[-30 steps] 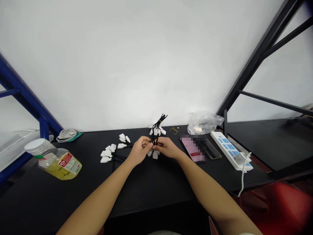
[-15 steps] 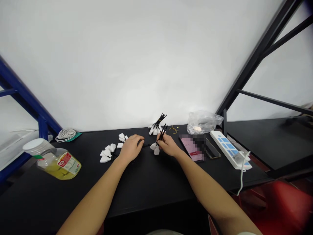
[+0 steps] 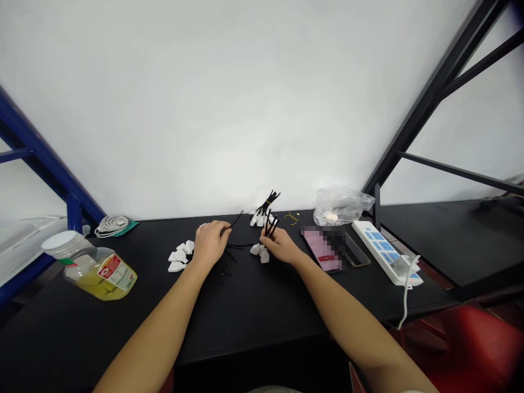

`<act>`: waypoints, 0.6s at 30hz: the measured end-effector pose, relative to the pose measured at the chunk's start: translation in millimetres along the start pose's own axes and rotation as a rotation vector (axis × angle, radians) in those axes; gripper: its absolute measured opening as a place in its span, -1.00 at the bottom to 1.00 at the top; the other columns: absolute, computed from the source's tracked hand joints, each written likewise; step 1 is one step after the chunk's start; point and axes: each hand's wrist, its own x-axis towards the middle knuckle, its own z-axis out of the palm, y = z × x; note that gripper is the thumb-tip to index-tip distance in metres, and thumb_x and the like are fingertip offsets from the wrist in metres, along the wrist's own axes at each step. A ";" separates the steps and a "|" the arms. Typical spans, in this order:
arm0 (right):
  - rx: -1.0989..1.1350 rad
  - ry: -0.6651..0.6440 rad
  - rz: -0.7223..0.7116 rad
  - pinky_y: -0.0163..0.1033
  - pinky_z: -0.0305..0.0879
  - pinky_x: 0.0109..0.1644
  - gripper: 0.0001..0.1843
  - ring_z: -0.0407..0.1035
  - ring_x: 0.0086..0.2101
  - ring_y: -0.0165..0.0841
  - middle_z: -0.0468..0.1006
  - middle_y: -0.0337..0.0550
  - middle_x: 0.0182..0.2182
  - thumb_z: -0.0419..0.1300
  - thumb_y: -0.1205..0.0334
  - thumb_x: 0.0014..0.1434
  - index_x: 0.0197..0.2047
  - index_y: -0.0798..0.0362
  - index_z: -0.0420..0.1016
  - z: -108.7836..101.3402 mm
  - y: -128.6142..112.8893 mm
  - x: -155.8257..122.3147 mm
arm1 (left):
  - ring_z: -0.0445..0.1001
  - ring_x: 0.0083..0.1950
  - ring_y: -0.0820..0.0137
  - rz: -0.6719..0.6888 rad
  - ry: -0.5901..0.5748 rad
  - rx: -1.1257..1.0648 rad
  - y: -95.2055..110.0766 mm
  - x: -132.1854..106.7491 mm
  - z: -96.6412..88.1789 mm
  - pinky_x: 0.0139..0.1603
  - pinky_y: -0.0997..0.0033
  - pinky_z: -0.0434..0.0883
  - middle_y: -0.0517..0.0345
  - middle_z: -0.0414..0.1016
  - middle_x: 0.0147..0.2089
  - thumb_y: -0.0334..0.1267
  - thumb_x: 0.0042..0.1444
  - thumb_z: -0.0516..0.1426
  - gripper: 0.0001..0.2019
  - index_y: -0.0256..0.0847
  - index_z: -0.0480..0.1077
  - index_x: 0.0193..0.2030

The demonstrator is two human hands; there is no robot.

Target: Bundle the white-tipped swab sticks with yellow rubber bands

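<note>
My right hand (image 3: 281,244) is closed round a small bunch of black ties with white tags (image 3: 265,240), their white heads hanging just above the black table (image 3: 254,305). My left hand (image 3: 209,242) is closed on a single black tie (image 3: 234,221) that sticks up and to the right. It hovers over the loose pile of white-tagged ties (image 3: 180,255) lying to its left. A tied bundle of the same ties (image 3: 263,210) stands behind my hands, near the wall.
A tipped jar with yellow contents (image 3: 92,265) lies at the left. A coiled white cable (image 3: 111,224) is at the back left. A phone (image 3: 325,246), a white power strip (image 3: 387,250) and a clear plastic bag (image 3: 341,203) are at the right. Yellow rubber bands (image 3: 291,218) lie by the bundle.
My hands have come apart. The left hand went left to the loose pile and lifted one tie. The right hand kept its bunch and lowered it slightly.
</note>
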 end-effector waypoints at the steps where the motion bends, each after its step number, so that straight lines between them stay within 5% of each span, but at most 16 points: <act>1: 0.009 0.002 0.001 -0.33 0.15 -0.36 -0.85 0.21 -0.46 -0.44 0.34 -0.31 -0.48 0.15 0.17 0.24 -0.31 0.06 0.40 0.8 0.9 0.0 | 0.53 -0.08 0.22 -0.008 0.067 -0.116 2.9 0.4 -1.3 0.08 0.15 0.38 0.04 0.60 -0.14 -0.19 0.26 0.11 -0.82 -0.15 0.52 -0.14; 4: 0.024 -0.008 -0.010 -0.34 0.17 -0.36 -0.85 0.23 -0.46 -0.44 0.39 -0.29 -0.46 0.17 0.17 0.24 -0.28 0.07 0.44 3.4 1.1 -0.6 | 0.54 -0.23 0.32 -0.063 0.158 -0.462 16.4 -2.2 1.3 -0.13 0.34 0.45 0.09 0.59 -0.25 -0.10 0.20 0.18 -0.79 -0.19 0.51 -0.19; 7: 0.011 -0.025 -0.059 -0.33 0.19 -0.34 -0.82 0.25 -0.45 -0.44 0.45 -0.25 -0.41 0.18 0.14 0.26 -0.18 0.07 0.50 4.6 -2.7 -1.3 | 0.55 -0.34 0.37 -0.119 0.047 -0.687 30.5 -9.0 13.0 -0.25 0.39 0.46 0.14 0.57 -0.35 -0.08 0.16 0.22 -0.76 -0.21 0.51 -0.20; 13: -0.127 -0.051 -0.181 -0.33 0.16 -0.32 -0.78 0.24 -0.42 -0.43 0.38 -0.26 -0.44 0.20 0.09 0.28 -0.28 0.07 0.51 4.1 -8.0 0.3 | 0.57 -0.32 0.37 -0.151 -0.195 -0.789 35.2 -16.2 35.6 -0.28 0.41 0.46 0.06 0.63 -0.24 -0.09 0.10 0.26 -0.73 -0.23 0.52 -0.17; 18: -0.153 -0.038 -0.143 -0.35 0.11 -0.36 -0.84 0.20 -0.47 -0.45 0.30 -0.33 -0.49 0.22 0.14 0.26 -0.26 0.06 0.50 4.6 -3.4 1.7 | 0.56 -0.31 0.35 -0.154 -0.225 -0.753 28.5 -14.9 41.4 -0.27 0.40 0.44 0.10 0.63 -0.32 -0.05 0.10 0.25 -0.73 -0.24 0.54 -0.25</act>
